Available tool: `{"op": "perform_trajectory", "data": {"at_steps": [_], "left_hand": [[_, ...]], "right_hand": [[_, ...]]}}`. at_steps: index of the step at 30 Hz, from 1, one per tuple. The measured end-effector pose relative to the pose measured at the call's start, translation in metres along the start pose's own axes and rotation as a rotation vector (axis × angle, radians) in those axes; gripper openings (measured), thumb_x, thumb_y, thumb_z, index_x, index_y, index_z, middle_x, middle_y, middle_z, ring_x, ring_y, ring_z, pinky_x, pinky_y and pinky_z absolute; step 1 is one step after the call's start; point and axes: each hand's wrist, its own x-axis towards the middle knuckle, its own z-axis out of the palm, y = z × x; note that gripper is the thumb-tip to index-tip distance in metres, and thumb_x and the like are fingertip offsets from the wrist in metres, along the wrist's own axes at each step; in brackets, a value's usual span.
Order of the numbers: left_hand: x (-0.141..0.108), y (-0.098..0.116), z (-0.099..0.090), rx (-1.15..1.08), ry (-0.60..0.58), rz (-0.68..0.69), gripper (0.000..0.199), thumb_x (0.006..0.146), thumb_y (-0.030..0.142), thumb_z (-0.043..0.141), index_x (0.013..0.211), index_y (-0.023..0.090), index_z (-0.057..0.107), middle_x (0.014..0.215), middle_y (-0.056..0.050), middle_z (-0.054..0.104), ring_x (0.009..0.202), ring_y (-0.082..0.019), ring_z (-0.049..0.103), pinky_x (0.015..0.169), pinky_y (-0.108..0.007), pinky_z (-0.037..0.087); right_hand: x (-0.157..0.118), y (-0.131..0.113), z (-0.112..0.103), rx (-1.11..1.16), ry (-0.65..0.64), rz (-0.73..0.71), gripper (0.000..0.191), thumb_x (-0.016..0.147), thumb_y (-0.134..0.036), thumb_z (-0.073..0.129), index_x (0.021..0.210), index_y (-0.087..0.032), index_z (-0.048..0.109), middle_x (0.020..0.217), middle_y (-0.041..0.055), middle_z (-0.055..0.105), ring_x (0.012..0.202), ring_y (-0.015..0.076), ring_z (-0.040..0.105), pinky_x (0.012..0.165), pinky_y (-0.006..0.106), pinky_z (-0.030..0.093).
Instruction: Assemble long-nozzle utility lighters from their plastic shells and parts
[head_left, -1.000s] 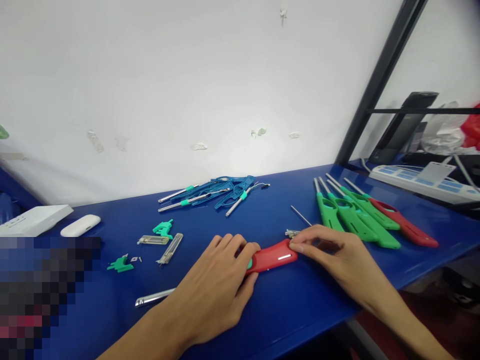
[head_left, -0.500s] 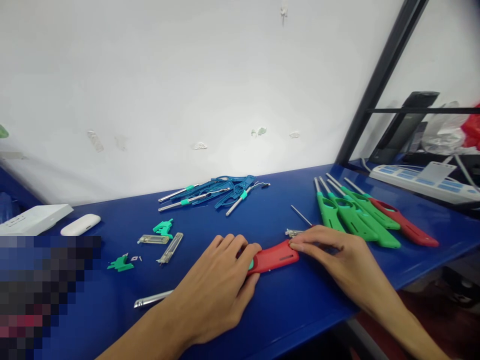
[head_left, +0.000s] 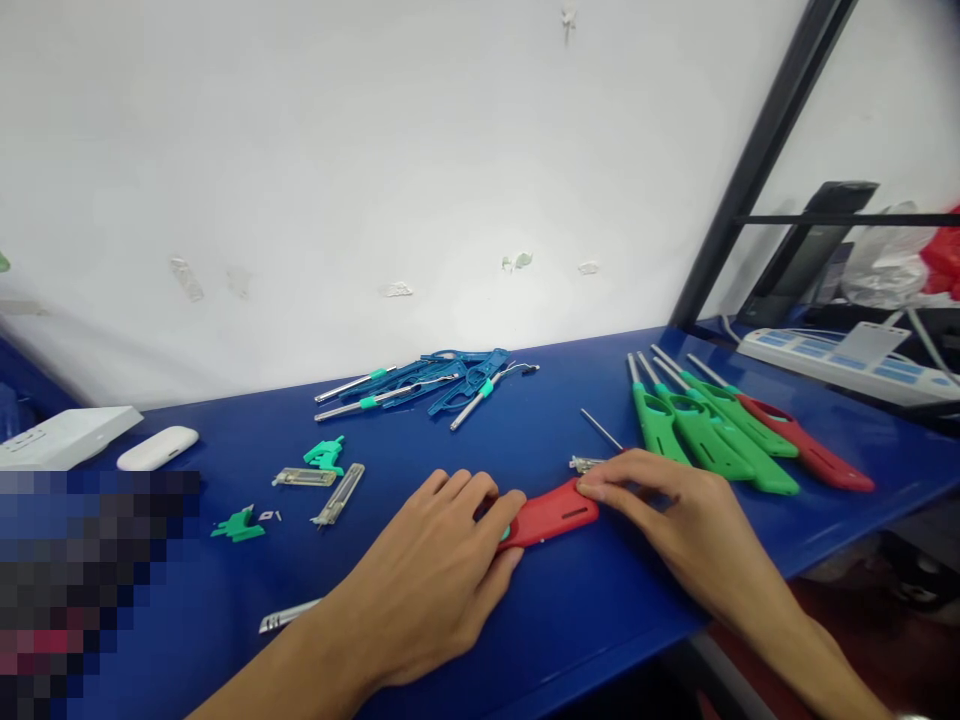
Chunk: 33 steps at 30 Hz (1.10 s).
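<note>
Red lighter body point(head_left: 553, 514) lies flat on the blue bench point(head_left: 585, 610), near the front edge, pinned at both ends: left hand point(head_left: 427, 585) rests palm-down over its left end, fingers loosely spread, thumb on the teal trigger bit; right hand point(head_left: 686, 520) has fingers curled narrow, tips pressing the right end. Small metal part point(head_left: 583, 464) sits just beyond the right fingertips, thin steel rod point(head_left: 601, 430) behind it. Right of that, a row of green lighters point(head_left: 701, 430) plus one red lighter point(head_left: 806, 452), well clear of the hands. Blue lighter shells point(head_left: 442, 382) piled toward the wall. Loose teal and metal bits point(head_left: 322, 470) to the left, steel tube point(head_left: 289, 614) half under the left wrist. Open bench between hands and front edge. White power strip point(head_left: 840, 362) sits far right
</note>
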Motion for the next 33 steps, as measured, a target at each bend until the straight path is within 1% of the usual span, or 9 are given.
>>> {"op": "perform_trajectory", "data": {"at_steps": [5,11,18,21,26,33], "left_hand": [[-0.0007,-0.0007,0.0012,0.061,0.030,0.023,0.039,0.109,0.031,0.035,0.142,0.019,0.050,0.120,-0.010,0.063,0.109,-0.029,0.063,0.098,-0.056,0.052],[-0.0008,-0.0014,0.0021,0.070,0.051,0.035,0.039,0.109,0.031,0.036,0.142,0.018,0.051,0.120,-0.011,0.065,0.109,-0.030,0.064,0.099,-0.056,0.052],[-0.0005,-0.0017,0.0038,0.079,0.068,0.024,0.039,0.109,0.031,0.038,0.141,0.016,0.053,0.123,-0.011,0.066,0.112,-0.030,0.065,0.101,-0.058,0.051],[-0.0004,-0.0029,0.0049,0.091,0.085,0.024,0.039,0.109,0.032,0.037,0.141,0.016,0.053,0.123,-0.012,0.067,0.113,-0.031,0.065,0.101,-0.058,0.052],[-0.0024,-0.0040,0.0050,0.112,0.101,0.029,0.039,0.109,0.031,0.037,0.139,0.014,0.055,0.121,-0.012,0.068,0.112,-0.031,0.066,0.098,-0.057,0.054],[-0.0015,-0.0035,0.0043,0.099,0.109,0.021,0.038,0.108,0.031,0.038,0.138,0.015,0.056,0.122,-0.012,0.068,0.111,-0.031,0.066,0.097,-0.056,0.055]], "right_hand": [[0.0002,-0.0008,-0.0003,-0.050,0.006,-0.046,0.011,0.094,-0.038,0.070,0.089,-0.033,0.079,0.098,-0.0055,0.078,0.092,0.0164,0.073,0.080,0.024,0.053],[-0.0009,-0.0013,0.0008,-0.134,0.038,-0.139,0.014,0.095,-0.033,0.066,0.091,-0.031,0.079,0.099,-0.0023,0.078,0.089,0.0187,0.074,0.077,0.028,0.057],[-0.0041,-0.0038,0.0038,-0.221,0.070,-0.264,0.016,0.097,-0.029,0.064,0.098,-0.030,0.080,0.101,-0.0028,0.078,0.090,0.0164,0.075,0.085,0.027,0.058],[-0.0059,-0.0028,0.0045,-0.250,0.064,-0.274,0.016,0.098,-0.029,0.064,0.102,-0.030,0.080,0.105,-0.0031,0.078,0.093,0.0159,0.075,0.088,0.027,0.058],[-0.0079,-0.0017,0.0050,-0.288,0.034,-0.261,0.019,0.099,-0.031,0.063,0.109,-0.031,0.079,0.111,-0.0024,0.076,0.099,0.0172,0.074,0.092,0.031,0.058],[-0.0078,-0.0047,0.0045,-0.299,0.010,-0.244,0.023,0.100,-0.033,0.059,0.112,-0.030,0.079,0.114,-0.0003,0.075,0.101,0.0189,0.073,0.093,0.033,0.059]]}}
